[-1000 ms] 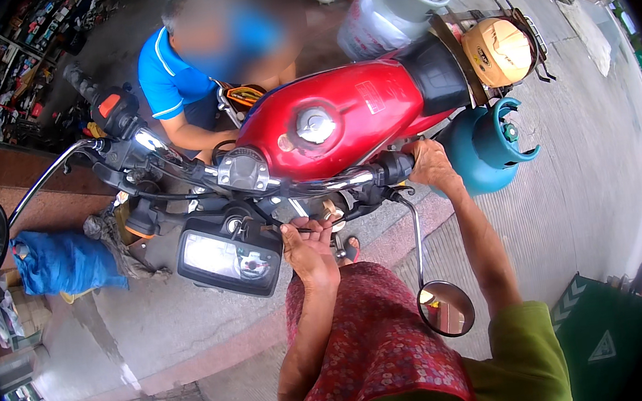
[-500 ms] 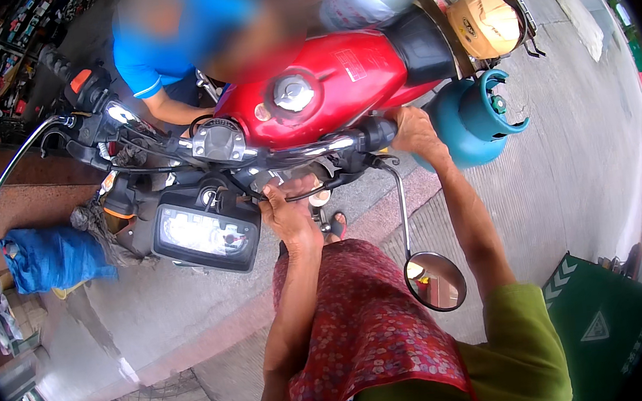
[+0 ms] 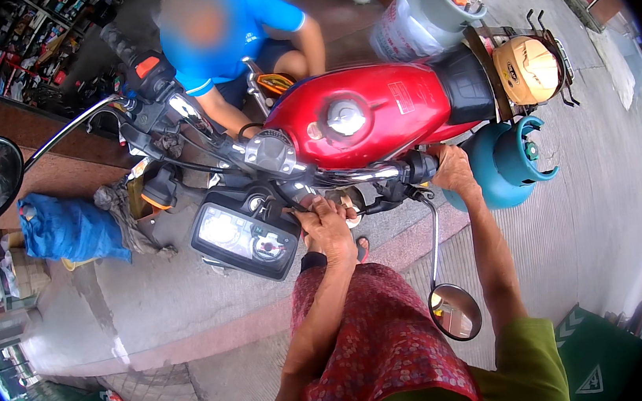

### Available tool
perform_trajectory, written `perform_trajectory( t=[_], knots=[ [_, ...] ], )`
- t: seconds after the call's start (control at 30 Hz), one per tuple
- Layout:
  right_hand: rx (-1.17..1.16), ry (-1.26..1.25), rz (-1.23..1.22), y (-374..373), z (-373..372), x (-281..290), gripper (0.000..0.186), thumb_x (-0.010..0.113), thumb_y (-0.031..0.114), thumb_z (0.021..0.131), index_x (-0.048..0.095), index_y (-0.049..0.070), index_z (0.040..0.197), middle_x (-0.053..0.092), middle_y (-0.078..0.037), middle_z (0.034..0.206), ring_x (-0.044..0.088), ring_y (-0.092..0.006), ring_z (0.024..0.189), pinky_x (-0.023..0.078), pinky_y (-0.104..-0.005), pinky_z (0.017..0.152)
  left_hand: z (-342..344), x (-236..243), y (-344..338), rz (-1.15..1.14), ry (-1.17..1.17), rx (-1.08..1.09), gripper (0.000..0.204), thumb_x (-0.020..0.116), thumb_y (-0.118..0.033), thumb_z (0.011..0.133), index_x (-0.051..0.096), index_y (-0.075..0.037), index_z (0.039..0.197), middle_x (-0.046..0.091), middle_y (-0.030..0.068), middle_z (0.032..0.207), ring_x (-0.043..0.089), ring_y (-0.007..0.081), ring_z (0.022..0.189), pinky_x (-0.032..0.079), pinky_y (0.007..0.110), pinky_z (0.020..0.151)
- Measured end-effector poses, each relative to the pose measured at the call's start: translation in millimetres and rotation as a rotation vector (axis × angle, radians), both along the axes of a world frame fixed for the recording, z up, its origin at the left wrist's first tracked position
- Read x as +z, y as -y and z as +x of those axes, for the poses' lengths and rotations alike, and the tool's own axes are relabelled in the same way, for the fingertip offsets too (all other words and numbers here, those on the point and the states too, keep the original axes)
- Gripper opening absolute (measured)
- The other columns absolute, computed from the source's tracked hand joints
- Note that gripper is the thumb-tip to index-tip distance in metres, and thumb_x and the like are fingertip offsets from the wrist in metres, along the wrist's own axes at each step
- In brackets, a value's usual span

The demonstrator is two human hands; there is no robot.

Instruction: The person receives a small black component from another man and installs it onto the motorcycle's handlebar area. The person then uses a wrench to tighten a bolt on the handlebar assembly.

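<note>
A red motorcycle, its fuel tank [image 3: 375, 119] glossy, stands before me. My right hand [image 3: 456, 168] is wrapped round the black handlebar grip [image 3: 420, 165]. Below the middle of the handlebar, my left hand [image 3: 330, 235] has its fingers bent in among dark cables behind the rectangular headlamp [image 3: 245, 233]. What its fingertips hold is hidden. A round gauge housing [image 3: 269, 151] sits on the handlebar's centre. Across the motorcycle crouches a person in a blue shirt [image 3: 235, 40]; one forearm reaches toward the front of the tank, its hand out of sight.
Teal [image 3: 504, 172] and grey [image 3: 419, 23] gas cylinders flank the rear. A yellow helmet [image 3: 532, 69] rests behind the seat. Round mirrors [image 3: 454, 312] stick out on stalks. At left lie a blue bag [image 3: 75, 228] and cluttered shelves [image 3: 26, 48]. Green barriers [image 3: 604, 358] stand near me.
The handlebar and headlamp have turned relative to the tank, my right hand still on its grip. My left hand's fingers have shifted at the cables. The other person's arm has drawn back from the tank.
</note>
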State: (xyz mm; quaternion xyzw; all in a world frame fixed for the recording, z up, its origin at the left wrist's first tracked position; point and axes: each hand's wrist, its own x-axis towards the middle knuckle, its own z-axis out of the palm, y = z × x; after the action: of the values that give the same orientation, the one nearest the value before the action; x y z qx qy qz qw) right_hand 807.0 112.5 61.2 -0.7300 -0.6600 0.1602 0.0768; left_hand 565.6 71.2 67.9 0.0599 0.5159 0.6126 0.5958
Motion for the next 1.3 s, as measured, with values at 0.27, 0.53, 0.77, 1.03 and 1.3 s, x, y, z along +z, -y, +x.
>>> perform_trajectory(
  t=[0.27,0.53,0.77,1.03,1.3],
  knots=[
    [-0.001,0.068,0.050,1.5,2.2,-10.6,0.029,0.072,0.017,0.061,0.069,0.007,0.087,0.067,-0.014,0.083,0.063,-0.0308,0.082,0.048,-0.0369,0.080,-4.6,15.2,-1.1,0.021,0.261,0.100,0.041,0.036,-0.048,0.096,0.041,-0.007,0.093,0.033,-0.0004,0.064,0.030,0.0110,0.050,0.033,0.027,0.047],
    [-0.002,0.051,0.025,2.9,6.8,-21.1,0.034,0.076,0.027,0.059,0.068,0.010,0.087,0.066,-0.012,0.084,0.061,-0.0300,0.084,0.045,-0.0381,0.082,-2.8,9.1,-5.0,0.017,0.266,0.124,0.051,0.030,-0.055,0.094,0.047,-0.010,0.075,0.024,-0.0028,0.048,0.022,0.0104,0.039,0.022,0.027,0.041],
    [0.007,0.031,-0.044,1.9,8.3,-11.3,0.037,0.075,0.028,0.058,0.068,0.010,0.089,0.065,-0.012,0.085,0.060,-0.0301,0.086,0.044,-0.0384,0.083,-13.3,-10.6,-28.9,-0.070,0.417,0.024,0.051,0.027,-0.054,0.095,0.045,-0.012,0.071,0.026,-0.0031,0.046,0.022,0.0102,0.037,0.021,0.026,0.038],
    [0.004,-0.001,0.064,2.6,4.3,-4.1,0.032,0.075,0.028,0.055,0.070,0.013,0.082,0.067,-0.013,0.081,0.062,-0.0304,0.082,0.046,-0.0385,0.080,-10.7,3.2,-30.2,-0.137,0.434,0.067,0.053,0.026,-0.053,0.095,0.046,-0.013,0.068,0.026,-0.0033,0.044,0.021,0.0099,0.037,0.020,0.026,0.037],
    [0.032,-0.046,0.000,-4.6,1.5,5.8,0.026,0.072,0.022,0.055,0.070,0.009,0.078,0.065,-0.014,0.072,0.062,-0.0327,0.073,0.048,-0.0390,0.073,-11.4,4.7,-27.4,-0.132,0.389,0.062,0.047,0.029,-0.049,0.096,0.046,-0.011,0.074,0.029,-0.0022,0.051,0.027,0.0110,0.045,0.025,0.027,0.044]
  ],
)
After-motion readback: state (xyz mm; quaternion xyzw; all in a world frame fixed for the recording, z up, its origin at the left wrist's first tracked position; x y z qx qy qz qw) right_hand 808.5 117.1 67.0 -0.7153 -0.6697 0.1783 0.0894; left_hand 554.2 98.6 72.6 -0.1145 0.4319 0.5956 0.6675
